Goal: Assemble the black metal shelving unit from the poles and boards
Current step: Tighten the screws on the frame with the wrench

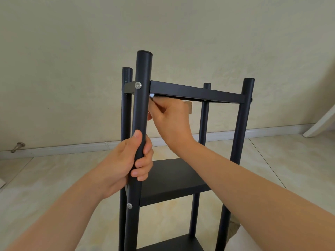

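You are working on the top corner joint. The shelving unit (pixel 242 127) stands upright on the floor (pixel 272 169), with all four poles up and three boards showing between them. Your left hand (pixel 125 160) wraps the near pole (pixel 142 107) below the top board (pixel 195 92), fingers (pixel 143 163) curled round it and thumb up the front. Your right hand (pixel 169 118) reaches under that board's near-left corner, just behind the pole. Its fingers pinch a small silvery piece (pixel 152 96), too small to tell whether it is a key or a nut. The screw (pixel 138 85) sits in the pole's face at the same corner.

This looks like fastening that screw, late in the build. Next, steady the pole, hold the piece square on the fastener, and turn it without letting the board's corner shift.
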Available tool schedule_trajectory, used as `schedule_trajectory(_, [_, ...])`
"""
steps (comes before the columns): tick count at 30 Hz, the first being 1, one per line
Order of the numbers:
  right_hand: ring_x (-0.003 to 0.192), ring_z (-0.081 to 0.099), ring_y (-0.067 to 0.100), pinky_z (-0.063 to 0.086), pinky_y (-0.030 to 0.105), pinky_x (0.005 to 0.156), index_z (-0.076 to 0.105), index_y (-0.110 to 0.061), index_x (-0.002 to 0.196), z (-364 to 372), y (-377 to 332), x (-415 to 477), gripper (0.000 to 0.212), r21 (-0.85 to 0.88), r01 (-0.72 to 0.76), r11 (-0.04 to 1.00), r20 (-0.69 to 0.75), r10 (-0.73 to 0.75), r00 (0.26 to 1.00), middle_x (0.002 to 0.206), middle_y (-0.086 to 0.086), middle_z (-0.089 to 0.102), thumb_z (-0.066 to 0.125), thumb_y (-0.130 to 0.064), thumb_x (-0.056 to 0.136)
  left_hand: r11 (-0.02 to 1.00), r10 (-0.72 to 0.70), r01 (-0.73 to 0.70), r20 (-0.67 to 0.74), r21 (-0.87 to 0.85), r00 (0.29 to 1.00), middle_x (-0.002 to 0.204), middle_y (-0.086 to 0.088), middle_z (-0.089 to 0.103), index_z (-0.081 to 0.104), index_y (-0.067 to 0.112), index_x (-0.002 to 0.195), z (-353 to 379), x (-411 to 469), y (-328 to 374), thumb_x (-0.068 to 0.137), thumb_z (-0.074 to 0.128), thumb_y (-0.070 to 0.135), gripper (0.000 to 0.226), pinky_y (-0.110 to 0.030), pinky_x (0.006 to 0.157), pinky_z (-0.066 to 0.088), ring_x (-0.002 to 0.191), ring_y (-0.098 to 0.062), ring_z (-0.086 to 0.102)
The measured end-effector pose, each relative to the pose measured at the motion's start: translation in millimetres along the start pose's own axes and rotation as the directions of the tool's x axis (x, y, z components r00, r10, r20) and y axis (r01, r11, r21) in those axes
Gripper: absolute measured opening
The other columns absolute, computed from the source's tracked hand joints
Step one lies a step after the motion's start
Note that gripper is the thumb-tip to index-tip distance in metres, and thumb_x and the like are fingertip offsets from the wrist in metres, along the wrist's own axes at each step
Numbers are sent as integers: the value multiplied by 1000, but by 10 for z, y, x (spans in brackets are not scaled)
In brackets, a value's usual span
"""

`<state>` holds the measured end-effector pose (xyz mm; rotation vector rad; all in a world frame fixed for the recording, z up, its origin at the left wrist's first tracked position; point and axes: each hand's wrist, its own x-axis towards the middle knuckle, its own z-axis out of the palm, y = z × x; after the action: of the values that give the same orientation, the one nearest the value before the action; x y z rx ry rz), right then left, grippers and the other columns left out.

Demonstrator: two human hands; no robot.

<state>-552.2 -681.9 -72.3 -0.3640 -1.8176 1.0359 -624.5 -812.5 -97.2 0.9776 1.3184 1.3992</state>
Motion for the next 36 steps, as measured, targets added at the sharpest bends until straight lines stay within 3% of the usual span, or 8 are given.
schedule_trajectory(7, [56, 59, 4, 45, 17, 63, 60, -14, 65, -16, 7, -13, 34, -15, -3, 1000, 23, 3, 1000, 57, -16, 57, 56, -16, 99, 1000, -4, 4, -4, 10, 1000, 54, 3, 34, 53, 21, 67, 3, -11, 10, 65, 66, 83, 63, -23, 45, 39, 41, -9, 31])
schedule_trajectory(11, [54, 55, 14, 49, 29, 64, 62, 0, 63, -66, -25, -39, 37, -28, -79, 996, 108, 82, 991, 57, 5, 63, 56, -14, 97, 1000, -11, 12, -44, 26, 999, 54, 3, 32, 52, 22, 64, 15, -9, 18, 71, 55, 76, 54, -23, 45, 39, 41, -10, 30])
schedule_trajectory(15, [53, 44, 15, 44, 27, 60, 64, 6, 68, -133, -75, -57, 32, 11, -166, 986, 164, 162, 973, 62, 24, 58, 58, -12, 95, 999, -16, 18, -65, 35, 998, 54, 2, 31, 52, 23, 64, 28, -7, 21, 74, 52, 78, 56, -23, 45, 38, 42, -10, 29])
schedule_trajectory(17, [51, 42, 11, 42, 24, 58, 67, 1, 69, -185, -99, -65, 30, 7, -185, 983, 183, 180, 967, 59, 21, 55, 58, -13, 95, 999, -17, 20, -71, 35, 997, 54, 3, 32, 52, 24, 63, 28, -7, 18, 78, 51, 80, 59, -23, 45, 39, 41, -10, 30])
schedule_trajectory(20, [47, 38, 6, 40, 20, 56, 66, -13, 65, -253, -131, -73, 31, -7, -186, 982, 201, 184, 962, 49, 1, 46, 58, -15, 96, 999, -19, 22, -71, 36, 997, 54, 3, 32, 52, 23, 64, 16, -5, 15, 74, 53, 78, 56, -23, 45, 39, 42, -10, 30])
schedule_trajectory(22, [47, 37, 6, 40, 25, 58, 65, -17, 65, -278, -146, -76, 32, -2, -183, 983, 211, 179, 961, 48, -5, 44, 59, -15, 96, 999, -14, 17, -64, 36, 998, 54, 3, 32, 52, 23, 64, 11, -1, 10, 72, 53, 75, 53, -24, 45, 39, 42, -10, 30])
schedule_trajectory(28, [50, 44, 9, 49, 34, 65, 66, -21, 67, -309, -177, -68, 31, -18, -166, 986, 188, 166, 968, 48, -10, 46, 58, -17, 97, 1000, -8, 9, -23, 23, 1000, 55, 3, 34, 52, 22, 67, 9, -2, 6, 64, 66, 84, 63, -23, 46, 40, 42, -10, 31])
schedule_trajectory(36, [50, 51, 0, 43, 19, 63, 66, -22, 73, -288, -189, -68, 28, 9, -156, 988, 176, 152, 973, 53, -12, 56, 56, -17, 99, 1000, 4, -4, -10, 15, 1000, 53, 4, 34, 53, 23, 66, 30, 0, 0, 62, 67, 84, 63, -24, 45, 39, 41, -9, 31])
